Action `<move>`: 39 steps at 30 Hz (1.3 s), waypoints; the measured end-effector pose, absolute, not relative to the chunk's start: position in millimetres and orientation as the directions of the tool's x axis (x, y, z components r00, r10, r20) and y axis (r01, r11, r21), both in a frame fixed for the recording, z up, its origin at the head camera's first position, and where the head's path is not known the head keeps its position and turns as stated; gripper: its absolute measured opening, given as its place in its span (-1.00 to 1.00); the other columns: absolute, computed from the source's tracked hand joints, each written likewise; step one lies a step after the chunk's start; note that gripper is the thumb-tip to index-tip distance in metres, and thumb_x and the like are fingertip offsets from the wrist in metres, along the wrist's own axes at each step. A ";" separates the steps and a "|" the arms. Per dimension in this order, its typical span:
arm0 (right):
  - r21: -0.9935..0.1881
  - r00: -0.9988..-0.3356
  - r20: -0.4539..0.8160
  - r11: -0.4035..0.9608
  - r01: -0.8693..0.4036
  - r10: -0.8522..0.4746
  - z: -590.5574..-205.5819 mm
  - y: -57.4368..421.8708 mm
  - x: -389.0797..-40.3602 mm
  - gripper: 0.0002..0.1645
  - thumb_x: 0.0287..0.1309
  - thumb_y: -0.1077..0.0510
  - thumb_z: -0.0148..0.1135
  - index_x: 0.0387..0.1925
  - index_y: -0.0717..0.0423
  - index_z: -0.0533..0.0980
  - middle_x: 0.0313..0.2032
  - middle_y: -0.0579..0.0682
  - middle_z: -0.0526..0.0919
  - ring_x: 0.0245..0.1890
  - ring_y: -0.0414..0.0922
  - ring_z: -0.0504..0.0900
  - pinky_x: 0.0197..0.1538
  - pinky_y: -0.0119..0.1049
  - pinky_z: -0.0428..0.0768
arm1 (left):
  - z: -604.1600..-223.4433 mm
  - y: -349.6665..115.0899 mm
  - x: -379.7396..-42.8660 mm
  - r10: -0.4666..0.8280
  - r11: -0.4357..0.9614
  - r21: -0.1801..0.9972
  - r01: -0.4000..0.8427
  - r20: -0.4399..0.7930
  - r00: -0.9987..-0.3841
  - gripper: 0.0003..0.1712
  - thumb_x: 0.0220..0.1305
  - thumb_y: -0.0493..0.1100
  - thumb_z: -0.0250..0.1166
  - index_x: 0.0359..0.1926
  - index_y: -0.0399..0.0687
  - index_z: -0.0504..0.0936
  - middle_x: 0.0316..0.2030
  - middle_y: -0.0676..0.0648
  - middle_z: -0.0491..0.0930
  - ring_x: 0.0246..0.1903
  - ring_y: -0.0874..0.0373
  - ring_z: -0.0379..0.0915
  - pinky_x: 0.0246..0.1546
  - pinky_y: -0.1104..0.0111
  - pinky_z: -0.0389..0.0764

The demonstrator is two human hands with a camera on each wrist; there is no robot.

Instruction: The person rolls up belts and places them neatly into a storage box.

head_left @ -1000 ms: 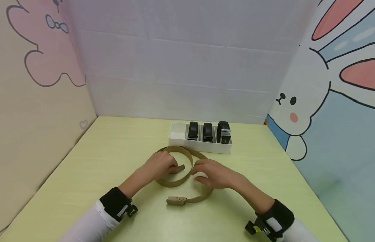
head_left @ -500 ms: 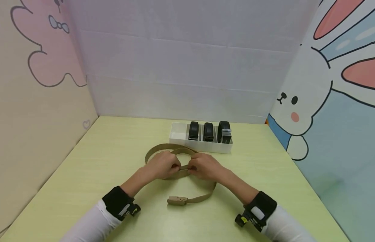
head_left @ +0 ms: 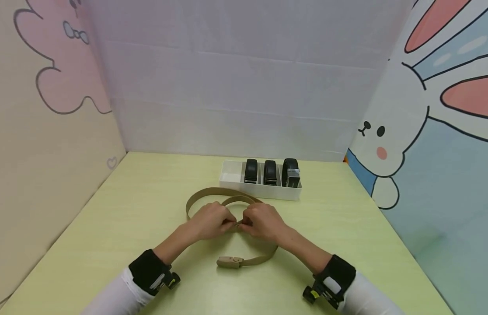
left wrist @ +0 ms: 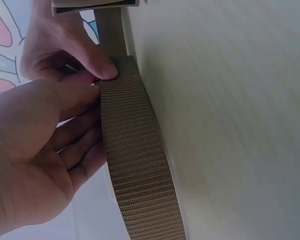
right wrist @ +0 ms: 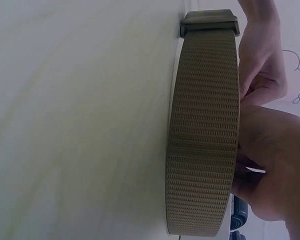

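A tan webbing belt [head_left: 206, 192] stands on its edge in loose loops on the table. Its plastic buckle [head_left: 229, 262] lies at the near end of a curved length. Both hands meet over the inner loop, their fingertips almost touching. My left hand [head_left: 212, 220] pinches the strap near its free end, and my right hand [head_left: 263, 222] pinches it just to the right. In the left wrist view a thumb of the right hand [left wrist: 60, 45] presses on the webbing [left wrist: 132, 135]. The right wrist view has the buckle [right wrist: 210, 21] in front, hiding part of the fingers.
Behind the belt stands a white divided tray [head_left: 259, 190]. Three black rolled belts sit in it: one on the left [head_left: 250, 170], one in the middle [head_left: 270, 172] and one with a silver buckle [head_left: 293, 175]. Walls enclose the pale yellow table [head_left: 157, 183] at the back and sides.
My right hand has moved left to my left hand and now pinches the strap. The belt's outer loop has spread leftward. The buckle has stayed nearly in place.
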State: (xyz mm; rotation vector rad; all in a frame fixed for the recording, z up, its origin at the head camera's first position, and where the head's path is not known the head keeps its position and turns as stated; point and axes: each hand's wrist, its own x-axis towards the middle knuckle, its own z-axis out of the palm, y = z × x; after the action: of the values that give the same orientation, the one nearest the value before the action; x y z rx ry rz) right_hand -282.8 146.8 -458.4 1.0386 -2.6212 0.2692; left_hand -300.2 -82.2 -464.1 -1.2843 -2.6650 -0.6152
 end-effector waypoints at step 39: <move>-0.274 -0.643 0.317 0.582 -0.766 -0.697 -454.8 144.0 -295.8 -0.93 0.31 0.24 0.60 -0.30 0.07 0.81 -0.37 -0.07 0.83 -0.36 -0.23 0.73 -0.21 -0.39 0.66 | -456.4 -81.5 -304.2 0.683 0.580 0.378 0.722 0.258 -0.684 -0.61 0.27 -0.41 0.40 -0.65 0.03 0.68 -0.68 0.25 0.25 -0.63 0.42 0.05 -0.55 0.53 0.10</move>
State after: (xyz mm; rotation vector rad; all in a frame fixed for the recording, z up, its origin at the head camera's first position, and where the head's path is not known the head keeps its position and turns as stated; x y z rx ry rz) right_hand -295.8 144.0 -454.8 1.2307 -2.6349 0.5826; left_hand -304.2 -81.5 -456.4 -1.2104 -2.7164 -0.7092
